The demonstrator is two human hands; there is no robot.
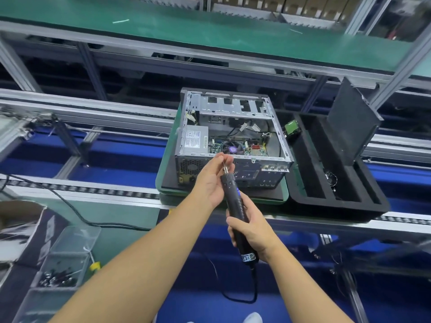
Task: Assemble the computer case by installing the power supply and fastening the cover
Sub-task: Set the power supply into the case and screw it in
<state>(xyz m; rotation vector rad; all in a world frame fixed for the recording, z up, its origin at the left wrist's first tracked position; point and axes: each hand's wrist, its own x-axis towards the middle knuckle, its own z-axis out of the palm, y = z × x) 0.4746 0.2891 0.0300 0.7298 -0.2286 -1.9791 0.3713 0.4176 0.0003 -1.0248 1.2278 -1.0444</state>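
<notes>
An open computer case [277, 138] lies on its side on a green pallet [166, 159], with the motherboard and cables exposed. The grey power supply [194, 139] sits inside at the left. My right hand [250, 231] grips a black electric screwdriver [235, 203] that points up toward the case's near edge. My left hand [213, 177] pinches the bit at the driver's tip, just in front of the case's rear panel. The black side cover [352, 122] leans upright to the right.
A black foam tray [310, 201] holds the leaning cover on the conveyor rail. A clear plastic bin [70, 248] with several screws stands at the lower left. A black cable [70, 207] runs across the near bench. A green shelf [210, 31] spans overhead.
</notes>
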